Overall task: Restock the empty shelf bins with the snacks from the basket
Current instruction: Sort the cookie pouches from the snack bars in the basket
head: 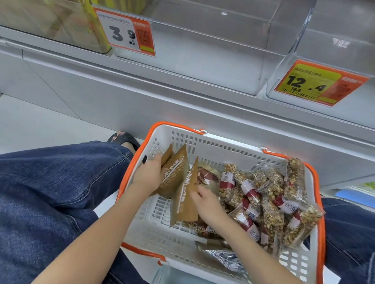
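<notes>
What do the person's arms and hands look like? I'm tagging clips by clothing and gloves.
Both forearms are bare, with no sleeves in view. The left hand and right hand wear no gloves, and no rings, watch or bracelets are visible. One nail on the left hand is painted dark; the other nails can't be made out.

One white basket [203, 140] with orange rim. Three brown pouches standing inside: two [173, 173] together at the left, one [186, 197] beside them. Roughly ten clear nut-bar packs [271, 212] heaped at the right, exact count hidden by overlap. One silver foil pack [224, 258]. Two empty clear bins [207, 56] above. Two price tags [124, 32]. Two hands [148, 173].
</notes>
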The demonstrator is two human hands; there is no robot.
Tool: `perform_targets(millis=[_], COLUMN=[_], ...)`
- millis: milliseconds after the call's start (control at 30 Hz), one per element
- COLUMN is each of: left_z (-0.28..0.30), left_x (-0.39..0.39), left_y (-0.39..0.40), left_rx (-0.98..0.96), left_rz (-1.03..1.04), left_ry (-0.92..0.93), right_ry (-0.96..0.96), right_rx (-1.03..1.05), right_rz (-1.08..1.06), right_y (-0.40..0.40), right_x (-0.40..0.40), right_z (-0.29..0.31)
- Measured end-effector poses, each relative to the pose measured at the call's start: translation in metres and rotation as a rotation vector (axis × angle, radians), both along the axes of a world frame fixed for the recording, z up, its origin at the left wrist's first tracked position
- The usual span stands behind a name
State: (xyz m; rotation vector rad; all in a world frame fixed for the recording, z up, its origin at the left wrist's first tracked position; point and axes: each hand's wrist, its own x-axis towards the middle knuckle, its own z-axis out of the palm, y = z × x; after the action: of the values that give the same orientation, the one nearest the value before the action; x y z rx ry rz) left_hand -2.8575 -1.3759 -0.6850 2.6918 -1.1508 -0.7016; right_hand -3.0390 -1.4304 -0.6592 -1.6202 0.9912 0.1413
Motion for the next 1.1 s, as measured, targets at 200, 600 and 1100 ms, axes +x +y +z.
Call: perform_targets(millis=[200,600,1100], left_z=[0.015,0.032,0.021], left_x=[0.005,-0.024,-0.016], left_y=[0.023,0.026,0.028], left_rx=[0.023,0.214,0.430], left_rz=[0.050,-0.081,-0.203], left_ry=[0.127,-0.099,-0.347], right_ry=[0.043,-0.016,0.593], right_rx=[0.123,0.272,-0.810], right_rz=[0.263,0.319,1.311], right_y=[0.047,0.041,-0.017], right_x=[0.026,0.041,-0.007], right_z=[-0.036,-0.040,-0.113])
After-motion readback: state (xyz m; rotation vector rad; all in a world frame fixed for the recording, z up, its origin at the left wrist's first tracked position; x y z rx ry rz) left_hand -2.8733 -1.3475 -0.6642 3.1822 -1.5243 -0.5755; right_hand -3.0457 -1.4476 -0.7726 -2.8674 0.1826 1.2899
